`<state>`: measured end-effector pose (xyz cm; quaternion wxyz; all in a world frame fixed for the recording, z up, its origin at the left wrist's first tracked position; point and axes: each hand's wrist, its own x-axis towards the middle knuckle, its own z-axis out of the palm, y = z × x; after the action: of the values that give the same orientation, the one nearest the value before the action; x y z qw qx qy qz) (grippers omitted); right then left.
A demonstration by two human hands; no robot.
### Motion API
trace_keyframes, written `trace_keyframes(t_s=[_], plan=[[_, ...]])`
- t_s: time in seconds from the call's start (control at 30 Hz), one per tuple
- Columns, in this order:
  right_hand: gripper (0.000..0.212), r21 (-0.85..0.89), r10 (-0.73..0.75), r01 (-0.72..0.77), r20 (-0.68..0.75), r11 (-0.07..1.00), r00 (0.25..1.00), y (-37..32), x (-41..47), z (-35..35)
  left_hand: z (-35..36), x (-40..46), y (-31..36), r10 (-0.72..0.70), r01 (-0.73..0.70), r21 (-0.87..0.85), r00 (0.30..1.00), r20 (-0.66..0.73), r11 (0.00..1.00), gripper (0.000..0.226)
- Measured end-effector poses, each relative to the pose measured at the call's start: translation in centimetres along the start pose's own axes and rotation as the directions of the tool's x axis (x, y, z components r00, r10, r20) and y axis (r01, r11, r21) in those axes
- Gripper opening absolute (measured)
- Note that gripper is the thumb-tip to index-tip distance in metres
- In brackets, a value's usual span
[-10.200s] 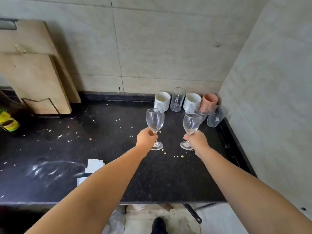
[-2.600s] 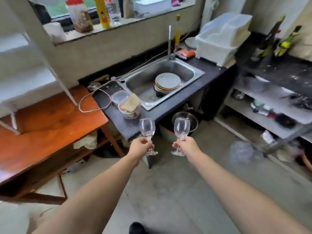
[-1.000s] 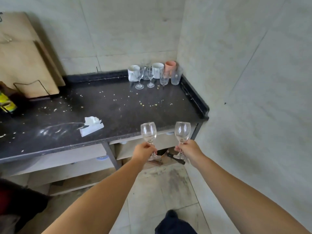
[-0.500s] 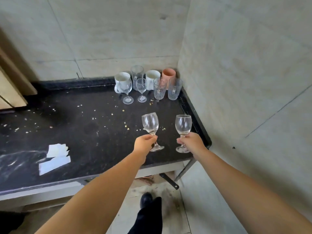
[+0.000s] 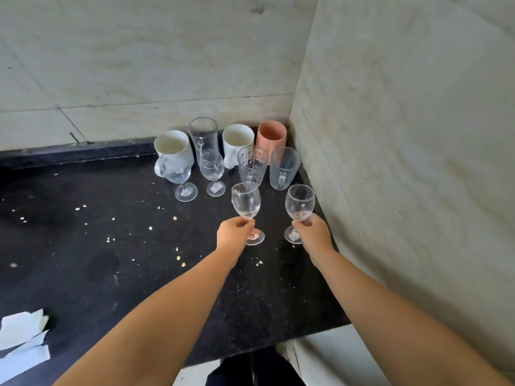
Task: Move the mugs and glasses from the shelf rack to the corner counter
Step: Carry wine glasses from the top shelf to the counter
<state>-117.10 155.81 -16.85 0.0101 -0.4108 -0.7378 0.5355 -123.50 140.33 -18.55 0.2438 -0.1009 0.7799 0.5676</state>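
Observation:
My left hand (image 5: 232, 232) grips the stem of a clear wine glass (image 5: 246, 201), held upright over the black corner counter (image 5: 111, 260). My right hand (image 5: 313, 232) grips the stem of a second wine glass (image 5: 300, 201) close to the right wall. Both glass feet hang near the counter top; contact cannot be told. Just beyond them, in the corner, stand two white mugs (image 5: 172, 146) (image 5: 237, 140), a pink cup (image 5: 271, 137), a tall clear glass (image 5: 203, 135), two wine glasses (image 5: 178, 174) (image 5: 213, 168), a cut tumbler (image 5: 252, 164) and a glass mug (image 5: 284, 168).
Tiled walls close the counter at the back and on the right (image 5: 404, 162). Crumbs are scattered over the dark top. Pieces of white paper (image 5: 22, 341) lie at the front left. The counter's front edge runs below my forearms, with floor beneath.
I have stepped closer to the corner. Both hands have carried their wine glasses forward over the counter, nearer to the grouped mugs and glasses.

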Motion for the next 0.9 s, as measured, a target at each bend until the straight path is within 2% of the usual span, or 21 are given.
trace_keyframes(t_s=[0.17,0.37,0.5,0.7,0.9], plan=[[0.015,0.015,0.011,-0.011,-0.006,1.0,1.0,-0.4,3.2,1.0,1.7,2.8,0.6,-0.024,0.024,0.048,1.0,-0.003,0.999,0.003],[0.019,0.013,0.004,-0.004,-0.023,1.0,1.0,-0.1,5.0,1.9,3.4,4.1,0.4,-0.043,0.043,0.062,0.999,0.001,0.997,0.015],[0.028,-0.005,-0.005,0.004,-0.046,1.0,0.999,-0.2,5.7,2.4,4.0,4.9,0.5,-0.028,0.028,0.058,1.0,-0.002,0.998,0.016],[0.028,-0.02,0.004,-0.005,-0.043,1.0,0.999,0.3,6.2,2.8,4.4,5.0,0.2,-0.023,0.024,0.057,1.0,-0.01,0.998,0.008],[0.028,0.023,0.036,-0.035,-0.029,0.999,0.999,1.3,6.6,2.7,4.8,5.3,-0.4,-0.014,0.013,0.084,1.0,0.006,0.996,0.016]])
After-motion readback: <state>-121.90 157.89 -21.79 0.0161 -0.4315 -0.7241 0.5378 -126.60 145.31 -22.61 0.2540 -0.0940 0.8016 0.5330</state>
